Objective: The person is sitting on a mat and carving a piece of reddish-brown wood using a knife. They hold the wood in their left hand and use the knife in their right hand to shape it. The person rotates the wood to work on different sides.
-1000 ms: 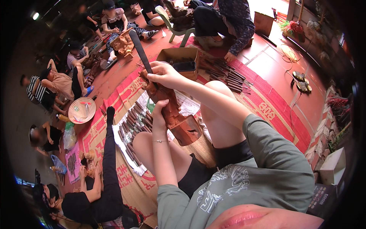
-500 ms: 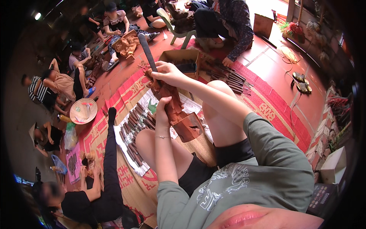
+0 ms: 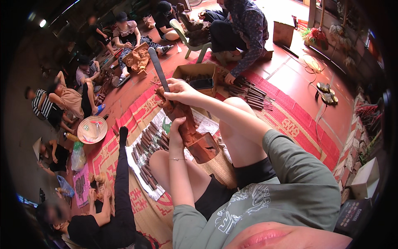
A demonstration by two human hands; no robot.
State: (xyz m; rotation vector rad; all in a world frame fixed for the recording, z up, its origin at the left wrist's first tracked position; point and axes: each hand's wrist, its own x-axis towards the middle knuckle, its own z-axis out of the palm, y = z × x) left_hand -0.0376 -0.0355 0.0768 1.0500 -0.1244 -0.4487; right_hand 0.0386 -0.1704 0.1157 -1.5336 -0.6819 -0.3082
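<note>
Between my knees leans a reddish-brown wood carving (image 3: 201,147), its square block base towards me and its carved end pointing away. My left hand (image 3: 177,128) is wrapped round the carving's middle, thumb on top. My right hand (image 3: 181,91) grips the lower end of a long, flat, dark file (image 3: 158,68) at the carving's far end. The file slants up and away from that hand. Where its lower end meets the wood is hidden by my fingers. Left of my knee, several wood-handled carving tools (image 3: 149,141) lie on a white cloth (image 3: 154,194).
A cardboard box (image 3: 195,71) with a phone on it stands beyond the carving. More tools (image 3: 255,96) lie on the red patterned mat (image 3: 290,120). A co-worker (image 3: 248,37) crouches there, hand at those tools. Another (image 3: 95,216) sits at my left, near a woven bowl (image 3: 92,129).
The whole view has shifted slightly, with things lower in the picture. The crouching co-worker's hand has moved left to the handles of the tools. My hands keep their grips.
</note>
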